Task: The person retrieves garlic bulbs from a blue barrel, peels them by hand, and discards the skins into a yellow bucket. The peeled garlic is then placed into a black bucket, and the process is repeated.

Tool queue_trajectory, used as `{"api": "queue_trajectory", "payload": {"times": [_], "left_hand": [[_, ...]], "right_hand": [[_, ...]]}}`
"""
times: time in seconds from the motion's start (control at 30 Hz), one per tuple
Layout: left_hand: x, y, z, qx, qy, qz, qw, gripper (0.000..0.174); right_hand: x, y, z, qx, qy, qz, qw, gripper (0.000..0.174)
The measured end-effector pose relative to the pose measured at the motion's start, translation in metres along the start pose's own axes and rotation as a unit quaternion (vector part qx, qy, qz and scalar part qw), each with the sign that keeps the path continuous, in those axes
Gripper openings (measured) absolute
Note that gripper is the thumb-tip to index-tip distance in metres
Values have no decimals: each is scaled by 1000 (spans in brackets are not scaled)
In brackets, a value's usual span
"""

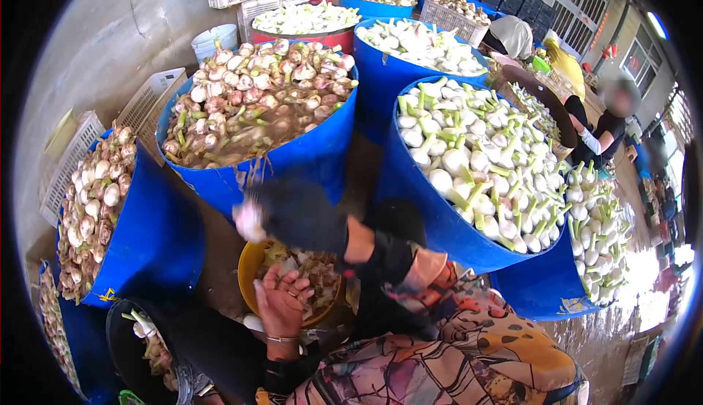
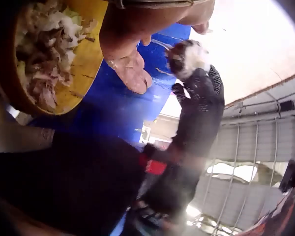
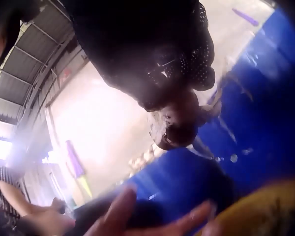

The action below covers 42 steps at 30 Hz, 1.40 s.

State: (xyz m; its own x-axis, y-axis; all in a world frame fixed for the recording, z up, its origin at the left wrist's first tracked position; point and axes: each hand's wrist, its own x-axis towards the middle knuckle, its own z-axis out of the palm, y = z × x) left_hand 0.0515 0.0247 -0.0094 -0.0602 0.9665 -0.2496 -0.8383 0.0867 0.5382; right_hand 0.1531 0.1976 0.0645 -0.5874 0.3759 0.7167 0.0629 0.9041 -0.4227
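My right hand (image 1: 299,213), in a black glove with dotted grip, holds a garlic bulb (image 1: 250,220) above and beyond the yellow bucket (image 1: 244,277). Stringy roots hang off the bulb near the side of the big blue tub; in the right wrist view the garlic bulb (image 3: 173,129) looks wet and dark in places. Bare, with a ring and a bracelet, my left hand (image 1: 282,304) is raised at the bucket's near rim, palm up and fingers loosely bent, with nothing in it. Garlic skins and leaf scraps (image 1: 311,273) fill much of the bucket.
Ahead stands a blue tub (image 1: 307,160) of unpeeled garlic in muddy water. Cleaned white garlic (image 1: 476,163) heaps a blue tub at the right. More unpeeled garlic (image 1: 95,200) is at the left, above a dark bucket (image 1: 121,339). Another person (image 1: 604,130) sits at the far right.
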Motion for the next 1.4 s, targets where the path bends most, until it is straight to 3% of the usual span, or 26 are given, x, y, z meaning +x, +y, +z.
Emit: {"api": "queue_trajectory", "payload": {"times": [0.03,0.07,0.13,0.23,0.33,0.4,0.47,0.57,0.63,0.67,0.73,0.77,0.8,0.83,0.93,1.07,1.2,1.27,1.3,1.33,1.37,1.4], "left_hand": [[1,2,-2,-22,-31,-10,999,54],[1,3,9,-47,8,-1,999,53],[-1,5,37,-96,87,15,992,52],[17,-16,-37,-95,69,-32,993,46],[20,-19,-47,-51,55,-63,995,43],[19,-18,-44,-23,80,-76,994,43],[19,-22,-42,-19,129,-87,988,43],[21,-28,-48,-21,165,-96,981,44],[22,-30,-47,-19,173,-98,980,44],[22,-30,-45,-17,177,-100,979,45],[22,-30,-41,-18,179,-104,978,44],[22,-30,-41,-18,173,-108,979,43],[25,-31,-43,-17,164,-114,980,42],[27,-34,-48,-22,160,-108,981,42],[25,-33,-4,-46,249,-72,965,42],[30,-32,-28,-1,157,-123,980,43],[29,-33,-28,18,121,-128,984,40],[30,-34,-30,24,103,-132,986,40],[35,-38,-39,8,106,-132,986,41],[33,-43,-44,0,100,-126,987,40],[30,-45,-42,0,80,-101,992,40],[29,-45,-49,2,5,-91,996,41]], "right_hand": [[-15,-21,7,-36,-43,11,998,27],[-22,-50,2,-100,-106,31,989,20],[-66,-56,30,-135,16,-84,987,26],[-61,-51,14,-21,-258,44,965,33],[-29,-7,-64,-80,-273,-3,959,31],[-12,12,-162,-169,-215,-30,961,29],[-12,36,-256,-280,-179,1,943,27],[-53,91,-358,-435,-199,142,867,23],[-76,96,-378,-538,-229,224,780,23],[-86,90,-380,-537,-276,293,741,33],[-116,102,-378,-556,-278,254,741,36],[-126,109,-375,-571,-304,268,714,36],[-132,113,-372,-553,-313,284,718,36],[-154,136,-375,-535,-260,224,772,40],[-157,147,-371,-571,-237,173,767,21],[-127,121,-378,-565,-199,301,742,24],[-74,91,-368,-507,-79,333,791,26],[-57,99,-355,-367,31,241,898,32],[-32,95,-344,-309,-36,254,916,29],[-21,107,-319,-64,12,225,972,26],[11,85,-279,190,45,191,962,24],[39,47,-250,72,-31,246,966,22]]}}
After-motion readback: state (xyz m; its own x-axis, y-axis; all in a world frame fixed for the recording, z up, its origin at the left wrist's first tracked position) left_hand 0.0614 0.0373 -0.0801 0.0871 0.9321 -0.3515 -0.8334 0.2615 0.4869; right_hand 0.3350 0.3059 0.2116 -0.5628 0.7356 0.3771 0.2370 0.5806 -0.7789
